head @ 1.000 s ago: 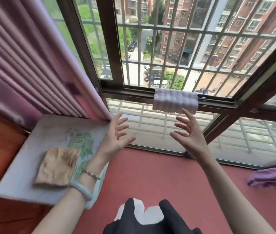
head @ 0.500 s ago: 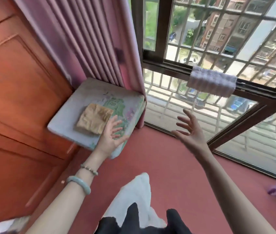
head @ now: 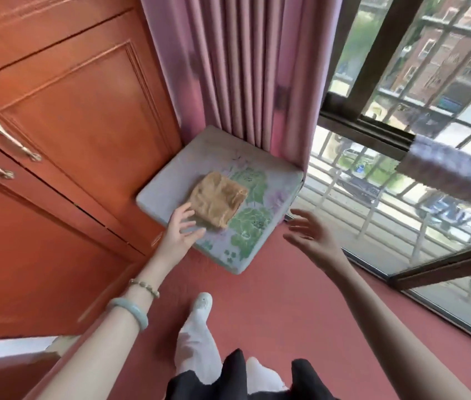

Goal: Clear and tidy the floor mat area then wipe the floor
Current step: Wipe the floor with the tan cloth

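A pale floor cushion (head: 168, 183) with a green flower print lies on the red floor (head: 280, 301) in the corner, against the curtain and the cabinet. A folded tan cloth (head: 218, 202) rests on top of it. My left hand (head: 181, 232) is open over the cushion's near-left edge, its fingertips at the cloth's corner. To the right of the cushion, above the floor, hovers my right hand (head: 310, 233), open and holding nothing.
An orange wooden cabinet (head: 64, 157) with metal handles fills the left. A pink curtain (head: 237, 67) hangs behind the cushion. A purple fluffy cloth (head: 448, 171) drapes over the window rail at right. My white-socked foot (head: 199, 307) stands on the floor.
The view has swung left and down from the window to the cushion. Both hands have come down from the purple cloth; my left hand now reaches the tan cloth's corner.
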A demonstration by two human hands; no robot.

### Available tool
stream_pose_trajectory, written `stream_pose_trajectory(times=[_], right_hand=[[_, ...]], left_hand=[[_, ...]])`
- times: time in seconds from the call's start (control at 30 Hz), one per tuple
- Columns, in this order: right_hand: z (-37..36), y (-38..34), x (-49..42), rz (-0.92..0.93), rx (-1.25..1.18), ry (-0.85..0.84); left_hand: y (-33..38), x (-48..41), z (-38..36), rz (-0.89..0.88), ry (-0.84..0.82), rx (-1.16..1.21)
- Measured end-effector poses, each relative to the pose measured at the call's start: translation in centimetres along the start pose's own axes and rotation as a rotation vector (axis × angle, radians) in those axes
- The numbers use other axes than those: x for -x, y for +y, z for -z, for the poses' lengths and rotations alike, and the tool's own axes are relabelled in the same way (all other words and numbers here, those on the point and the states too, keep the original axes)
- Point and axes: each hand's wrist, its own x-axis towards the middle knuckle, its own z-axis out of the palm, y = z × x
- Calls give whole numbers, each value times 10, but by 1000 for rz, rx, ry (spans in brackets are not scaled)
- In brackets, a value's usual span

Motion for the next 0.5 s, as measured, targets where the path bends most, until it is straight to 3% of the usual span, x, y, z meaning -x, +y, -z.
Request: stream_pose_trajectory(times=[0.23, 0.5], right_hand=[[-97, -1, -104, -142, -21, 44], [-160, 38, -190, -443, -78, 235]], left_hand=[[-34, -120, 63, 99, -81, -101], [-76, -246, 94, 185, -181, -271]])
